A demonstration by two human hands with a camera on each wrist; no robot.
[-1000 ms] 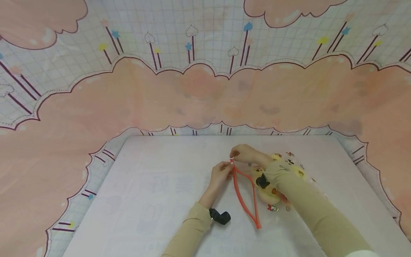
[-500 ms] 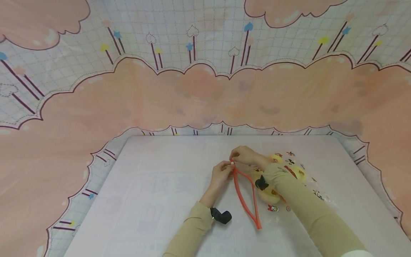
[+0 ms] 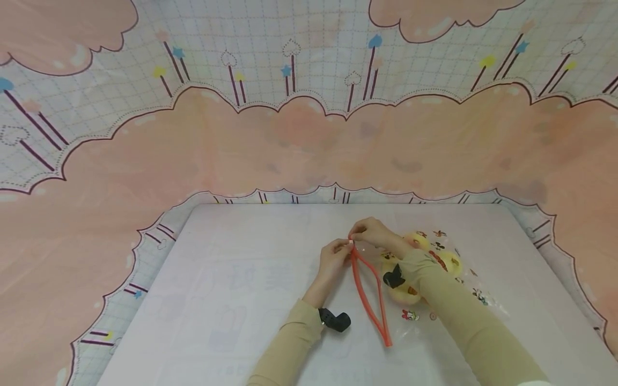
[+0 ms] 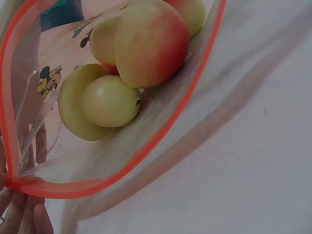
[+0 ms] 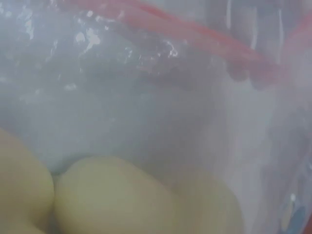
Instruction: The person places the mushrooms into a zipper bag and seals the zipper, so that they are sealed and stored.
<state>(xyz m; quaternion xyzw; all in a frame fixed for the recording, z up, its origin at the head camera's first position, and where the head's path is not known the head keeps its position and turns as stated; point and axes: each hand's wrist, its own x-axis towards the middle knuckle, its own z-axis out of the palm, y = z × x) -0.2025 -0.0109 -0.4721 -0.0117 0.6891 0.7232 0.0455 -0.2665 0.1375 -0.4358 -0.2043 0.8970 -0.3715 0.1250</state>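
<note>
Bag [image 3: 425, 268] zip end pinched between fingers [image 3: 344, 250] of both hands.

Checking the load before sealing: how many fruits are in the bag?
4 visible in the bag: a big reddish one, one behind it, one left, one in front. More may be hidden.

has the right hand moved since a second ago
Barely. The right hand still pinches the bag's red zip strip at the same corner, the same way off the table's far edge.

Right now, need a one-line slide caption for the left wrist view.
Clear zip bag with orange seal, mouth open, holding yellow-red fruits; left hand's fingers at its corner.
</note>
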